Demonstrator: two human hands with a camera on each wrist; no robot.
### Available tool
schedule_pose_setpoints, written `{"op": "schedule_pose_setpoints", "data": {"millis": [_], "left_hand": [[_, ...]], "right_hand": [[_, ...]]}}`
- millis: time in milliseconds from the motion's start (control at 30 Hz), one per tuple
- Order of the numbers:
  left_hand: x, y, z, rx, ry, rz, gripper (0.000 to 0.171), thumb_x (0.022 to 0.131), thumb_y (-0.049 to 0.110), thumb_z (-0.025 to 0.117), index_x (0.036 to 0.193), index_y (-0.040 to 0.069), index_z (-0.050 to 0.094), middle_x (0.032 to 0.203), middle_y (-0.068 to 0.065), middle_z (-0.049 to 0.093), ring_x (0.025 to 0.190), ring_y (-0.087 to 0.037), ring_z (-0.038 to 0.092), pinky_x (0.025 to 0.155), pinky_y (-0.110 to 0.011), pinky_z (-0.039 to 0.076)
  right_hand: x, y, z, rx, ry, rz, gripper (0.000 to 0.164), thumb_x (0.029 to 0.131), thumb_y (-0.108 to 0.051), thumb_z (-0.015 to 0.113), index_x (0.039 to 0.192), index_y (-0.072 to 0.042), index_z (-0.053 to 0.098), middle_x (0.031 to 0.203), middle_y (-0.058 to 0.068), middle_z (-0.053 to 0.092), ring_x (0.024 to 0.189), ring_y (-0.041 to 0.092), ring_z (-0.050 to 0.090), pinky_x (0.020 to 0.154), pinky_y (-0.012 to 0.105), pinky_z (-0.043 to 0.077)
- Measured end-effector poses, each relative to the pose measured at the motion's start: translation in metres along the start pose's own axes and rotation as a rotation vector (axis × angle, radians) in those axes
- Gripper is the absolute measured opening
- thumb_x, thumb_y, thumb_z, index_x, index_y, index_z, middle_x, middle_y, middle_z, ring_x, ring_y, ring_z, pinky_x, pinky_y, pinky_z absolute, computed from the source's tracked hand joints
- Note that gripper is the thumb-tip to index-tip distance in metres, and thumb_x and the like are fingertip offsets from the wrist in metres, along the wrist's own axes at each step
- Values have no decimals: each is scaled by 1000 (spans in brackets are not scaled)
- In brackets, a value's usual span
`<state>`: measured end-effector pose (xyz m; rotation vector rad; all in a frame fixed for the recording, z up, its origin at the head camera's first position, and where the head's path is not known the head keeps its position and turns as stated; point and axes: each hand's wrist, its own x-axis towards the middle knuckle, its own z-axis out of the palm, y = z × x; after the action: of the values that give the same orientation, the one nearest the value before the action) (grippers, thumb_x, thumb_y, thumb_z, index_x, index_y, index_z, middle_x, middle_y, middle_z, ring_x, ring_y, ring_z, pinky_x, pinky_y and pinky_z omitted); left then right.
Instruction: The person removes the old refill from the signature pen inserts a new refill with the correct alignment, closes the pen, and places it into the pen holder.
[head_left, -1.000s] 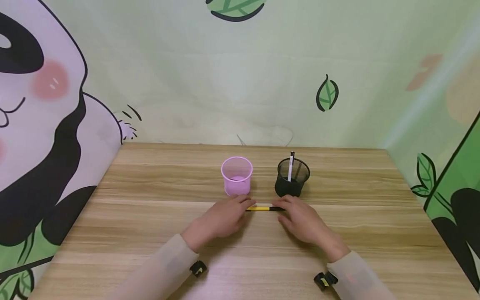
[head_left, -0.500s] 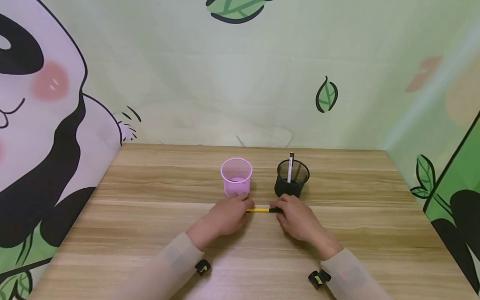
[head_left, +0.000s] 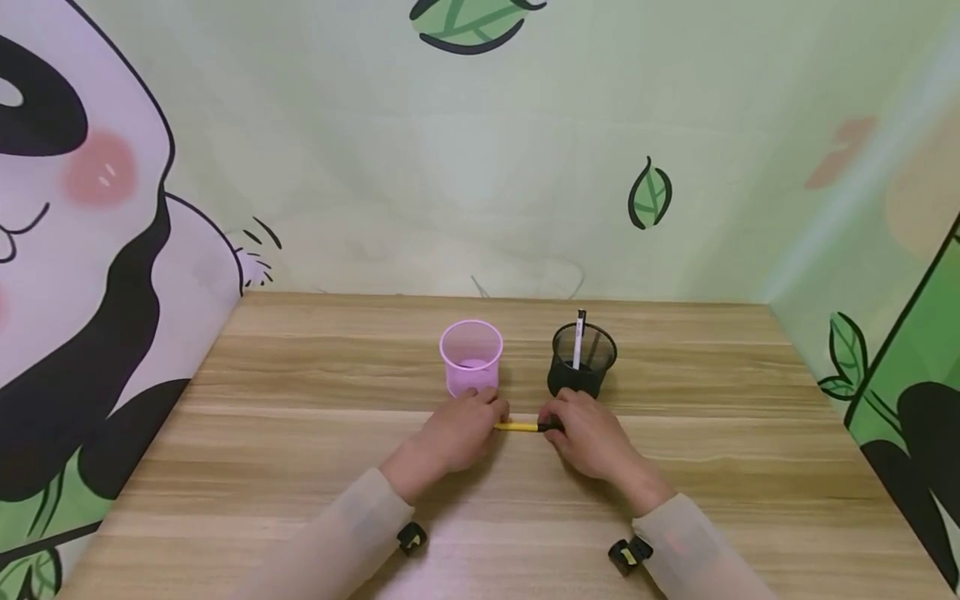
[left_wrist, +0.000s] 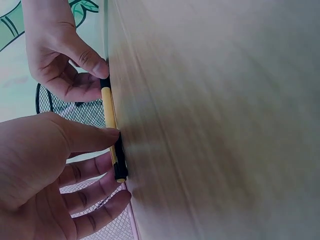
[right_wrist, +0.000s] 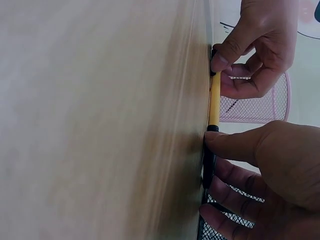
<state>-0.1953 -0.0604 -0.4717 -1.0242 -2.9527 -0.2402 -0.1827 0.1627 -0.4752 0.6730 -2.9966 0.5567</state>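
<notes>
A yellow pen (head_left: 517,427) with black ends lies level, at or just above the table, in front of two mesh cups. My left hand (head_left: 459,433) pinches its left black end between thumb and fingers, as the left wrist view shows up close. On the right, my right hand (head_left: 596,437) pinches the longer black end, which looks like a cap (right_wrist: 209,162). Only the yellow middle shows between the hands in the head view. Just behind my left fingers stands a pink mesh cup (head_left: 471,379). Behind my right fingers is a black mesh cup (head_left: 562,379).
A white pen (head_left: 578,343) with a black top leans upright inside the black cup. The wooden table (head_left: 315,358) runs back to a printed cloth wall (head_left: 360,167) with leaves and a panda. Small black devices (head_left: 630,553) sit at both wrists.
The head view has tilted up slightly, so everything sits lower in it. Both hands stay at the pen, and my right fingers have curled more closely round its black end.
</notes>
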Motion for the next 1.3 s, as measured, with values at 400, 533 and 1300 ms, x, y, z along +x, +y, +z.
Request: {"op": "schedule_pose_setpoints", "data": {"millis": [400, 533, 1300], "left_hand": [[1, 0, 0, 23, -9, -15, 15, 95, 14, 71, 110, 17, 70, 109, -1, 68, 96, -23, 62, 78, -36, 55], [0, 0, 0, 5, 2, -18, 14, 95, 16, 72, 109, 18, 71, 109, 0, 68, 97, -23, 62, 78, -36, 55], [-10, -3, -11, -85, 145, -11, 14, 96, 29, 75, 104, 18, 76, 99, 4, 70, 92, -20, 65, 78, -37, 54]], "right_hand": [[2, 1, 2, 1, -13, 6, 10, 91, -15, 80, 97, -17, 72, 89, -4, 58, 82, 15, 55, 78, 38, 49], [0, 1, 1, 12, -5, -4, 10, 91, -15, 80, 97, -18, 71, 88, -5, 57, 82, 14, 54, 79, 38, 49], [-8, 0, -19, 136, 67, -31, 9, 95, -13, 76, 102, -17, 74, 93, -4, 62, 89, 15, 59, 82, 37, 50]]}}
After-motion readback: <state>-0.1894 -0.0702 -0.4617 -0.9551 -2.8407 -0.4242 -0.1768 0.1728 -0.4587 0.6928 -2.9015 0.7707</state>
